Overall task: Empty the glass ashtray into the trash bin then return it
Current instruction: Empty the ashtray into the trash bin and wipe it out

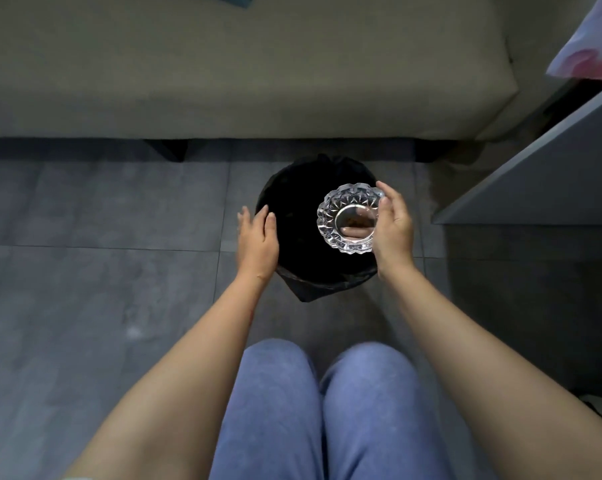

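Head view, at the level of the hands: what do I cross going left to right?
Grey floor tiles → left hand at the bin's rim → black-lined trash bin → glass ashtray over the bin → right hand holding it → grey table edge.

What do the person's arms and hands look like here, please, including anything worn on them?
Both arms are bare from the bottom edge of the frame to the fingers: no sleeves show. The left hand and the right hand wear no gloves, and no watch, bracelet or ring is visible. A thin reddish line runs along the left forearm near the wrist. Below, the legs are in blue trousers.
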Motion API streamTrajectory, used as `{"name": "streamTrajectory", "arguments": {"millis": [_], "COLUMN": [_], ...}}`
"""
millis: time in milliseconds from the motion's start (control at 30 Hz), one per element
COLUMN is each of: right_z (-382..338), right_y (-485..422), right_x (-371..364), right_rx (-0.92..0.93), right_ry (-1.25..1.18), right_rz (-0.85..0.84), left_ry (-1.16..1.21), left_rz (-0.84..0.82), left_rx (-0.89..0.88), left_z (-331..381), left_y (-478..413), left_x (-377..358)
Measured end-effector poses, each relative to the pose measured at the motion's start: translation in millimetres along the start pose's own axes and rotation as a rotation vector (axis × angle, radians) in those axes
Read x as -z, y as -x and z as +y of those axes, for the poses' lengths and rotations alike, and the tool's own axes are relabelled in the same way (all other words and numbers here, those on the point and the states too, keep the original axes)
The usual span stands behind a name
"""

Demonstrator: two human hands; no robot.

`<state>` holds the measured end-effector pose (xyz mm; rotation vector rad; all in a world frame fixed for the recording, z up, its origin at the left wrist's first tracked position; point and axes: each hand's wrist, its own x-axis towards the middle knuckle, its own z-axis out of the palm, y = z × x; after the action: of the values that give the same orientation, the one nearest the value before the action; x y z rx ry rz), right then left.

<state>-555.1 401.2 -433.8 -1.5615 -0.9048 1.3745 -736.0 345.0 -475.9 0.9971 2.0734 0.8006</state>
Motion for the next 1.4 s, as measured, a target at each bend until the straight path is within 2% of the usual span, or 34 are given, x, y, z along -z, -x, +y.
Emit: {"name": "streamTrajectory", "arguments": {"millis": [167, 467, 600, 800, 1067, 1200, 1400], "right_z": [32, 55, 59, 47, 53, 56, 45], "right_y": [-26, -45, -45, -40, -44, -48, -50], "right_x": [3, 10, 13, 20, 26, 26, 20], "right_rx": [0.015, 0.079, 0.090, 0.208, 0.251, 0.287, 0.446], "right_ry": [-0.009, 0.034, 0.192, 0.502, 0.714, 0.910, 0.994], "right_rz": [0.040, 0.066, 0.091, 0.125, 0.119, 0.101, 0.113], "left_ry": [0.069, 0.128, 0.112, 0.036, 0.013, 0.006, 0.013], "left_rz": [-0.076, 0.109, 0.187, 0.186, 0.173, 0.169, 0.174], "left_rx": [0.009, -0.113, -0.208, -0.330, -0.386, -0.392, -0.390], "left_z": [-37, -45, -35, -23, -19, -18, -19], "left_y": [-16, -23, -24, -27, -24, -23, -22], "left_x": [-18, -42, -43, -37, -37, -37, -38]}}
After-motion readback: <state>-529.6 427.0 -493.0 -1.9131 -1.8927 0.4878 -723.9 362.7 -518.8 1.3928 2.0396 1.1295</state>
